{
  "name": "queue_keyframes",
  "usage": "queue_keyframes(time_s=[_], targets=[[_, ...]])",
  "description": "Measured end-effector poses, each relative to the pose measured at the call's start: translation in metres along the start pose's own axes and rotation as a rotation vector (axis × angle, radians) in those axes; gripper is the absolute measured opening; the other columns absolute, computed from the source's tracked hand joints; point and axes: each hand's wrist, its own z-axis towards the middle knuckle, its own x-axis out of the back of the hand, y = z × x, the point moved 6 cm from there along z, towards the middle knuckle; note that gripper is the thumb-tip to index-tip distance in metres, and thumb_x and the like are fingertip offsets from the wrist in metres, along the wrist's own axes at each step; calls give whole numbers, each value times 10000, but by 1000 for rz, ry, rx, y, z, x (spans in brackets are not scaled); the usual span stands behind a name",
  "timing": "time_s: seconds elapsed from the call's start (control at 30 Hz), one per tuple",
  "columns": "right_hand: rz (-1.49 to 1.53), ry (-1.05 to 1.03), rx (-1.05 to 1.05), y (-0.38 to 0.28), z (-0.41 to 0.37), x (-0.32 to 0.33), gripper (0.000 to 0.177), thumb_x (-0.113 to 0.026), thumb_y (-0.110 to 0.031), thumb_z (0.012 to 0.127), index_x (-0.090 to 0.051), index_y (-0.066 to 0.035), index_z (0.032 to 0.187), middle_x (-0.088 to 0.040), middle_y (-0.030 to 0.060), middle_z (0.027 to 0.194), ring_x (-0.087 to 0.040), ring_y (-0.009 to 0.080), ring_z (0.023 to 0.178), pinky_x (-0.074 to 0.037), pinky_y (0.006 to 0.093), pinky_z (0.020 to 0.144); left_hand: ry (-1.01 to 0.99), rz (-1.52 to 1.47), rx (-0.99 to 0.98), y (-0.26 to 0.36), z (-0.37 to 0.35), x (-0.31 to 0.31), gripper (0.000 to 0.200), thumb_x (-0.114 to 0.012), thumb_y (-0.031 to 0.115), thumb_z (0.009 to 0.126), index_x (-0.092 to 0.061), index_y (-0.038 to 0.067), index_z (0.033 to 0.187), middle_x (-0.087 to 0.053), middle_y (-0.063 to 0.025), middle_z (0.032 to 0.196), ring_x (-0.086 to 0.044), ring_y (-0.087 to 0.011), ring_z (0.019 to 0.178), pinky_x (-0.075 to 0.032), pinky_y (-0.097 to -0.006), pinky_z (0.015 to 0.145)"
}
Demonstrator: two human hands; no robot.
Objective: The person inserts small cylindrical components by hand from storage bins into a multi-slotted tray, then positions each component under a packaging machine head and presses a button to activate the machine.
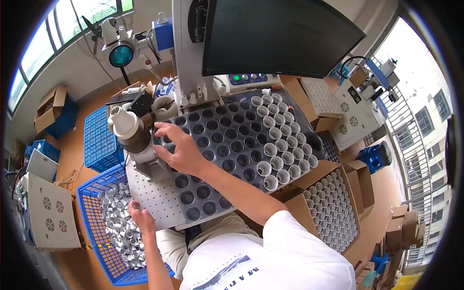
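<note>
A white stepped cup-like part (124, 124) sits on a round black holder (135, 140) of the machine at the table's left. Just right of that holder is my right hand (182, 149), thumb and fingers apart, with nothing seen in it. My left hand (141, 218) is closed at the front left edge of the perforated metal plate (157, 198). Something small and greyish shows at its fingertips, too small to name. Below and beside this hand, a blue basket (92, 212) holds many loose silvery-white parts (121, 232).
A black tray (217, 166) with round pockets covers the table; white cups (285, 145) fill its right side. A cardboard box (302, 212) of similar cups stands at the right. A monitor (275, 36) overhangs the back. Blue crates (101, 137) stand on the left floor.
</note>
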Motion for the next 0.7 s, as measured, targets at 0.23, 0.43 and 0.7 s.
queue_keyframes(time_s=[0.23, 0.43, 0.7], targets=[[-1063, -324, -569, 58, -99, 208, 508, -747, -271, 754, -599, -21, 1171, -624, 148, 1166, -506, 330, 1202, -407, 444, 1010, -17, 46, -181, 8, -13, -10, 376, -475, -41, 616, -496, -206, 953, -431, -273, 1261, -407, -418, 1218, -279, -454, 1090], [-1222, -573, -738, 74, -115, 249, 508, -753, -300, 735, -613, -78, 1170, -637, 145, 1118, -545, 360, 1125, -400, 517, 973, 6, 4, -146, 23, -13, -3, 344, -478, -59, 606, -502, -197, 920, -430, -268, 1257, -411, -421, 1207, -288, -454, 1081], [-588, -196, -697, 68, -43, 234, 408, -718, -217, 734, -593, -30, 1075, -619, 90, 958, -604, 229, 873, -481, 357, 810, -3, 6, -138, 13, -13, -3, 467, -486, -28, 605, -469, -177, 1047, -449, -250, 1218, -426, -409, 1188, -290, -435, 1083]])
